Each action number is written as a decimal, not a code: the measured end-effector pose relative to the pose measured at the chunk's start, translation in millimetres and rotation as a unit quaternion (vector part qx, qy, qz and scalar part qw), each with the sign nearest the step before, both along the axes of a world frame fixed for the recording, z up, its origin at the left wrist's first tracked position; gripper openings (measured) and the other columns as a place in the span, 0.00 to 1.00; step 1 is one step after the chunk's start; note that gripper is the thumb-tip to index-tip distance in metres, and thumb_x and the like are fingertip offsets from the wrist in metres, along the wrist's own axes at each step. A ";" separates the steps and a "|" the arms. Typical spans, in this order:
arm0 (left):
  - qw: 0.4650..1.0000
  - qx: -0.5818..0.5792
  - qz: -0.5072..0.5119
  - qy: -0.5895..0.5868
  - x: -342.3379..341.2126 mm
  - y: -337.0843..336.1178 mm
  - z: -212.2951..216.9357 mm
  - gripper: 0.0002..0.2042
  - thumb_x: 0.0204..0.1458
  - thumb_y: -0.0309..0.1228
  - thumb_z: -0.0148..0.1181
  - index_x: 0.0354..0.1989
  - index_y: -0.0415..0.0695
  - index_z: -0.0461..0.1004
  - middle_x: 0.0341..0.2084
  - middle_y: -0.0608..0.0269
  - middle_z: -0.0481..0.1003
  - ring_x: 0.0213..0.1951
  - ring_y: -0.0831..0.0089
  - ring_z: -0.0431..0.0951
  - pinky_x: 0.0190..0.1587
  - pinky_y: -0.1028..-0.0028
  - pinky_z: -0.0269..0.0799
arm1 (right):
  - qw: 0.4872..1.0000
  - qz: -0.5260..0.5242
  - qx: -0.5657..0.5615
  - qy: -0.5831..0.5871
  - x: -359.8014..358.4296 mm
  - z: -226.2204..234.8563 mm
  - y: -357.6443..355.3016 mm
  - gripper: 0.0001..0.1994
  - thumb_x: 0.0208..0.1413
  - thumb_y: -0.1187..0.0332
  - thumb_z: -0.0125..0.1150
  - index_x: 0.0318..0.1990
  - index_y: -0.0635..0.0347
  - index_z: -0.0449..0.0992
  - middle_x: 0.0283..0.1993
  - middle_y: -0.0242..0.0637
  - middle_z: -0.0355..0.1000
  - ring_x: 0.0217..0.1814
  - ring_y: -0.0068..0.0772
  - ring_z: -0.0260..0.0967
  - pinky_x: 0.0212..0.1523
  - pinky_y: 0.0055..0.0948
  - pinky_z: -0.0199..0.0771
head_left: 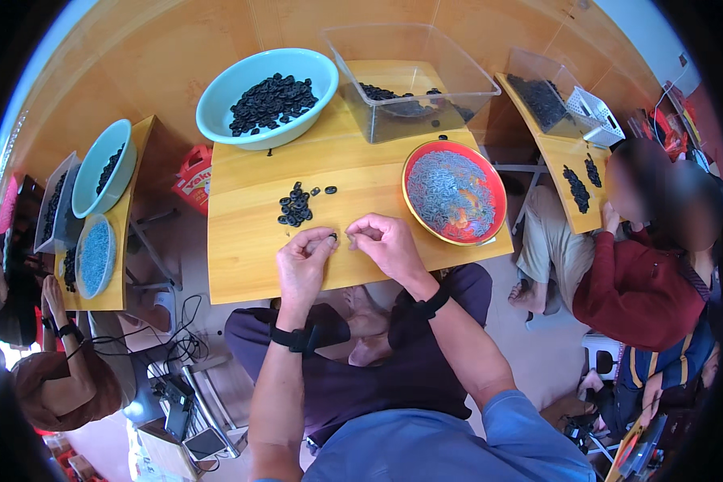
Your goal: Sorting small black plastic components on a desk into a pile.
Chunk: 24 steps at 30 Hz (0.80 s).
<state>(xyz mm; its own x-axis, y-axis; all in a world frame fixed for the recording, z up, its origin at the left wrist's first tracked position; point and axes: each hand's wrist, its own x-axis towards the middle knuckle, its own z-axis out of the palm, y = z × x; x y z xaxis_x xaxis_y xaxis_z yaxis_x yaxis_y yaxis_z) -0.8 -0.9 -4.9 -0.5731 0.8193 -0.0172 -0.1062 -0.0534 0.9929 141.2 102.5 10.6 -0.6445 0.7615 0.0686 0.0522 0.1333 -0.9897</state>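
My left hand (305, 261) pinches a small black ring-shaped part (332, 236) at its fingertips, just above the front of the wooden table (241, 241). My right hand (387, 241) is close beside it, fingertips pinched together on something too small to make out. A small pile of the same black parts (296, 206) lies on the table just behind my left hand. To the right stands a red bowl (455, 191) filled with grey-blue parts.
A light blue basin (267, 95) of black parts and a clear plastic bin (410, 80) stand at the table's back. Other people sit at similar tables to the left (96, 241) and right (570, 169). A red box (193, 178) stands on the floor.
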 end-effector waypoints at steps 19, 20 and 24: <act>0.997 -0.048 -0.002 0.064 2.9 0.4 4.2 0.07 0.56 0.20 0.63 0.41 0.32 0.79 0.32 0.61 0.81 0.34 0.79 0.81 0.39 0.79 0.76 | 0.999 -0.019 -0.022 0.046 -8.5 -10.8 -7.5 0.05 0.56 0.79 0.62 0.37 0.72 0.78 0.31 0.38 0.80 0.32 0.22 0.79 0.34 0.22 0.78; 0.997 -0.049 -0.001 0.064 2.7 0.2 3.9 0.07 0.56 0.20 0.63 0.41 0.32 0.79 0.31 0.61 0.81 0.34 0.79 0.81 0.39 0.79 0.76 | 0.999 -0.019 -0.022 0.046 -8.0 -9.4 -7.5 0.05 0.56 0.79 0.62 0.37 0.72 0.78 0.31 0.38 0.80 0.32 0.22 0.79 0.34 0.22 0.78; 0.997 -0.051 0.003 0.064 3.0 -0.5 5.0 0.07 0.56 0.20 0.63 0.41 0.32 0.78 0.31 0.60 0.81 0.34 0.78 0.81 0.39 0.79 0.76 | 1.000 -0.010 0.015 0.012 -8.5 -5.7 -8.3 0.06 0.57 0.77 0.61 0.39 0.72 0.77 0.31 0.40 0.79 0.30 0.25 0.79 0.31 0.24 0.76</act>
